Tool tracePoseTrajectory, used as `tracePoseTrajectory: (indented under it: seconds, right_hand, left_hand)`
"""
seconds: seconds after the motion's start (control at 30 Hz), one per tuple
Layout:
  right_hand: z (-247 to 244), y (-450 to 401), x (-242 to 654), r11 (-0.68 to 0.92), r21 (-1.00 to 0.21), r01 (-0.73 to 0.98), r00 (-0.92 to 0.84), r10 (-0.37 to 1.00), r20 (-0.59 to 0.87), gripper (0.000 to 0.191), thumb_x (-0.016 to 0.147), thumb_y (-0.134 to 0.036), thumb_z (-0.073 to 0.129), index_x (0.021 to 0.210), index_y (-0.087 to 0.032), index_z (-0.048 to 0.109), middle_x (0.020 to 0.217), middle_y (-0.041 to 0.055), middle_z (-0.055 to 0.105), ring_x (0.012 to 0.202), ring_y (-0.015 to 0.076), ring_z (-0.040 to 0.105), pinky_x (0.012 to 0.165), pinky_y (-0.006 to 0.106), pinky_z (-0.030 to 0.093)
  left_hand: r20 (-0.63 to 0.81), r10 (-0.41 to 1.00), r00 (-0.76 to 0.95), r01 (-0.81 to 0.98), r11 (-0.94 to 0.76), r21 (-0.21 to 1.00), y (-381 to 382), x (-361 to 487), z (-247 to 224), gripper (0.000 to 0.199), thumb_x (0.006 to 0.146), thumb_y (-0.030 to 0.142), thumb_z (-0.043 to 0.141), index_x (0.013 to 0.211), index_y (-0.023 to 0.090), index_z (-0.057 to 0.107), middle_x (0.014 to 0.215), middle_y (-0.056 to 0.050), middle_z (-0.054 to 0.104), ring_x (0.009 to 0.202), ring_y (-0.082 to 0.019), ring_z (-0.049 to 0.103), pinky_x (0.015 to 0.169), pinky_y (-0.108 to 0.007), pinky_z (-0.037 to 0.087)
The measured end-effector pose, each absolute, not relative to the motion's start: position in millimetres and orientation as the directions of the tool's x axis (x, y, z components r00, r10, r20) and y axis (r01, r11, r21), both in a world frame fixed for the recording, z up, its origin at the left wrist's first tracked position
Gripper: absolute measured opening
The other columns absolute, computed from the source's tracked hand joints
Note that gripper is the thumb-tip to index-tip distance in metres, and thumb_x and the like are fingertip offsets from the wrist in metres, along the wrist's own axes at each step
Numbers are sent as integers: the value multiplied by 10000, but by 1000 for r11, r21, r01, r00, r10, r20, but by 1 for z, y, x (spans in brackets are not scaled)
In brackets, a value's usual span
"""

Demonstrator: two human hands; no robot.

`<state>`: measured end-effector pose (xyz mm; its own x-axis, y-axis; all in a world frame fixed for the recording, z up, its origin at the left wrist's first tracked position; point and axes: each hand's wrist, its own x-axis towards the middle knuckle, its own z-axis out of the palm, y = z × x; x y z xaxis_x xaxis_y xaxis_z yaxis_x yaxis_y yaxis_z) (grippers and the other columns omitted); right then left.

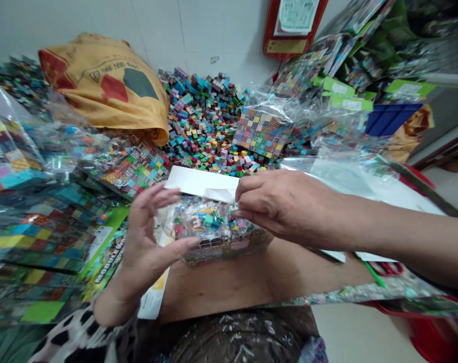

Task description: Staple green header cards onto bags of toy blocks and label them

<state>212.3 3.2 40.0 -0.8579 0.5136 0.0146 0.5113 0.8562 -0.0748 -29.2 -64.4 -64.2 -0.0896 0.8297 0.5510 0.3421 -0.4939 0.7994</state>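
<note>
In front of me on the brown table is a block of patterned cubes (229, 248), with a clear plastic bag (209, 219) of small colourful parts lying over its top. My right hand (268, 201) reaches in from the right, its fingertips pinched together on the right part of this bag. Beside the left end of the block my left hand (149, 242) is open, thumb and fingers spread apart. The left thumb tip lies near the block's front edge; whether it touches is unclear. A white card (202, 180) lies just behind the bag.
Loose cubes (202, 121) are heaped against the wall, by a yellow sack (108, 85). Wrapped cube packs (36, 237) crowd the left, and another wrapped block (264, 131) stands behind. Red-handled scissors (385, 268) and a blue bin (391, 118) are at right.
</note>
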Motion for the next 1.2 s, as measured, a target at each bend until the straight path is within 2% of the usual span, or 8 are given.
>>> tracePoseTrajectory:
  seconds: [0.1, 0.17, 0.47, 0.57, 0.77, 0.83, 1.07, 1.2]
  right_hand:
    - [39, 4, 211, 858, -56, 511, -857, 514, 40, 326, 995, -246, 457, 737, -149, 631, 802, 46, 611, 742, 154, 553, 669, 298, 362]
    - [37, 6, 211, 859, -79, 506, -856, 512, 69, 296, 984, -222, 467, 734, -148, 608, 799, 39, 593, 741, 148, 543, 678, 294, 362]
    - [25, 1, 222, 870, -254, 423, -882, 459, 103, 259, 991, -227, 437, 792, -167, 593, 853, 25, 606, 719, 118, 536, 649, 262, 355]
    - [24, -5, 223, 877, -200, 436, -883, 460, 93, 272, 990, -221, 420, 818, -175, 625, 896, 40, 638, 720, 132, 546, 636, 277, 363]
    - [13, -2, 221, 835, 192, 515, -787, 373, 492, 310, 978, -216, 440, 807, -233, 698, 1344, 89, 577, 1220, 340, 456, 955, 502, 352]
    - [10, 3, 220, 839, 163, 519, -785, 392, 480, 297, 971, -227, 466, 796, -242, 706, 1375, 72, 562, 1293, 358, 412, 1002, 537, 319]
    - [18, 6, 213, 859, -79, 506, -854, 512, 98, 166, 889, -136, 529, 852, -190, 682, 860, 27, 698, 718, 151, 584, 599, 295, 317]
    - [17, 4, 209, 849, -54, 525, -844, 528, 92, 132, 879, -134, 547, 871, -160, 676, 912, 59, 717, 749, 160, 596, 609, 299, 317]
  left_hand:
    - [676, 735, 53, 635, -548, 545, -61, -27, -24, 822, 705, 333, 848, 1424, 397, 454, 1485, 42, 505, 1352, -324, 481, 1189, -448, 332]
    - [626, 743, 237, 761, -542, 355, -49, -19, 5, 524, 779, 342, 761, 1283, 316, 620, 1322, 8, 655, 1254, -329, 566, 1193, -494, 261]
    - [68, 915, 398, 905, -403, 136, 41, 22, 50, 494, 597, 266, 787, 1080, 177, 737, 889, -52, 736, 876, -311, 692, 828, -409, 487]
    - [-136, 902, 410, 909, -391, 147, 50, 25, 47, 89, 642, 182, 696, 706, 204, 756, 618, -7, 688, 567, -194, 611, 649, -309, 453]
    - [-26, 834, 551, 795, -516, 319, 38, 21, 38, 124, 686, 202, 615, 633, 247, 717, 589, 18, 675, 571, -164, 569, 615, -264, 408]
    - [-31, 791, 612, 748, -564, 350, 31, 20, 39, 150, 700, 221, 581, 615, 253, 700, 572, 24, 656, 554, -153, 553, 608, -254, 402]
    - [-225, 692, 686, 722, -611, 324, 15, 25, 62, 157, 719, 292, 583, 620, 227, 688, 533, 21, 607, 474, -143, 491, 534, -270, 356]
    - [-231, 784, 577, 817, -561, 137, 8, 39, 59, 143, 629, 363, 728, 589, 235, 679, 433, 33, 500, 408, -136, 422, 523, -291, 362]
